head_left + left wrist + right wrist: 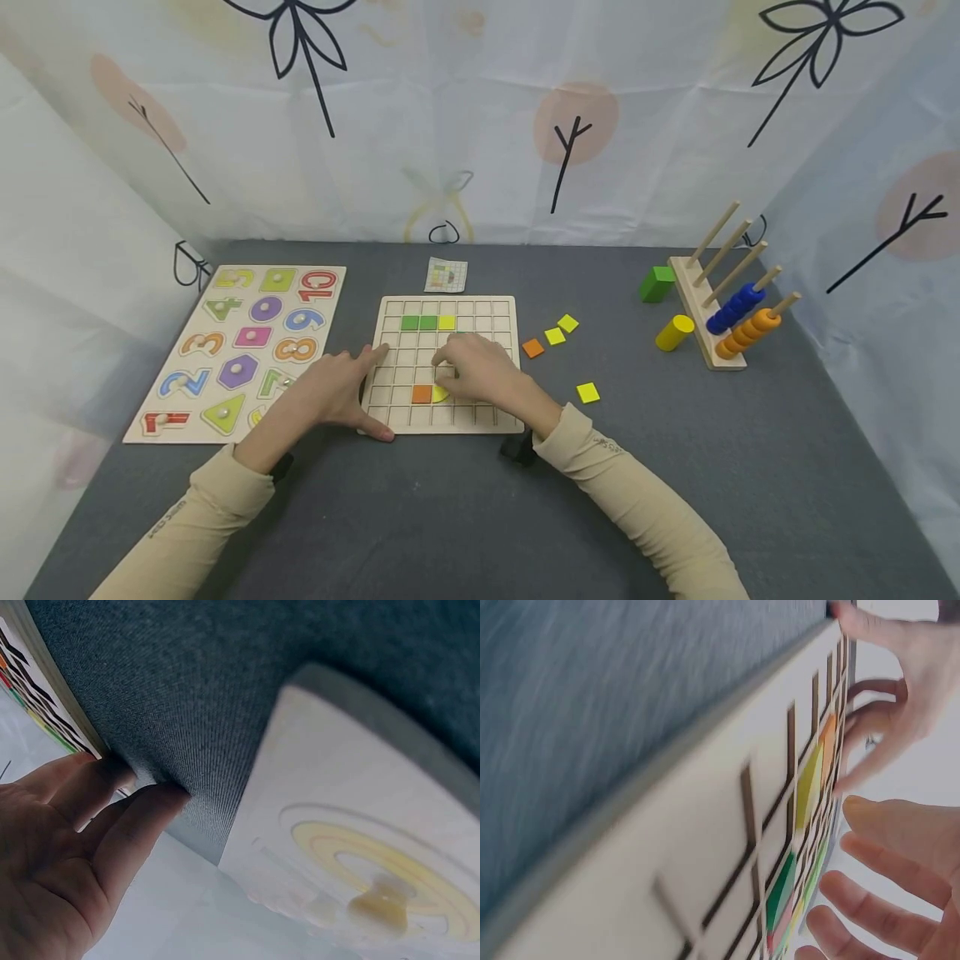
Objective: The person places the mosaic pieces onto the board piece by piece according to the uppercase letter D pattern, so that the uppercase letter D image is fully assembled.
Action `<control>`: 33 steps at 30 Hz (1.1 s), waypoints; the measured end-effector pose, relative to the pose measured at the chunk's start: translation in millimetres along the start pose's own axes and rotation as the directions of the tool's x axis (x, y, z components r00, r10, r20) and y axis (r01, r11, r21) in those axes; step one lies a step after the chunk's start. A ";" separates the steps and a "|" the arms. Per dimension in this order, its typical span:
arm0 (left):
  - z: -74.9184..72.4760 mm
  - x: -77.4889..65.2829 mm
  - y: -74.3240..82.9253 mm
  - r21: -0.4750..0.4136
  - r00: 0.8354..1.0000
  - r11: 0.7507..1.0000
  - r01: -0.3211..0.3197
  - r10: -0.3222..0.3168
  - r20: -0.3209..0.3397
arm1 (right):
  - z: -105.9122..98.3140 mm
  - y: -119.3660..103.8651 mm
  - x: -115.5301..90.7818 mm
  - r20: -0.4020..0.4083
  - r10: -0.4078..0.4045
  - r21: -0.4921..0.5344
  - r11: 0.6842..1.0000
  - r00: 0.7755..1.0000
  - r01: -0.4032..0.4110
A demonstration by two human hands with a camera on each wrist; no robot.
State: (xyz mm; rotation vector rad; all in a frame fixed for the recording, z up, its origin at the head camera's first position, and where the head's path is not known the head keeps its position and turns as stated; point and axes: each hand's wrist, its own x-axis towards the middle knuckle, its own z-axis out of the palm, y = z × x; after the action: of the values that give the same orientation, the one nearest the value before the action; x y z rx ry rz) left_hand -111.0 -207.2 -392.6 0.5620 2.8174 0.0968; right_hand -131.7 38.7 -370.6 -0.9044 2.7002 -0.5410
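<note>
In the middle of the bench (450,517) sits the grid board (412,358), left hand (337,392) at its edge, fingers wide, seemingly to steady it, while the right hand (480,367), fingers loosely bent and apparently empty, hangs over it, spare tiles (555,336) within reach.

Pale wrinkled fabric walls (420,100), black plant drawings (319,92), peach blotches (596,146), dark gray tabletop (450,525)
</note>
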 end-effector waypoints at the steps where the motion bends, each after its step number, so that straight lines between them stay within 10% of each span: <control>1: -0.3 0.1 0.3 0.000 1.000 1.000 0.002 -0.002 0.002 | -1.9 3.7 -1.2 -0.010 0.004 0.000 1.000 1.000 -0.004; 33: -0.1 -0.6 0.8 -0.017 1.000 1.000 0.012 -0.012 0.005 | -30.2 84.7 -45.7 -0.043 0.184 -0.017 0.983 0.982 -0.185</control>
State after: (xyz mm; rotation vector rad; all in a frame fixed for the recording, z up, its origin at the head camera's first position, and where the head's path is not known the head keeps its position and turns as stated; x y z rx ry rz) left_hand -110.3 -206.6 -392.2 0.5407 2.8121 0.1168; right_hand -151.1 137.6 -373.8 -0.6447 2.7937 -0.4981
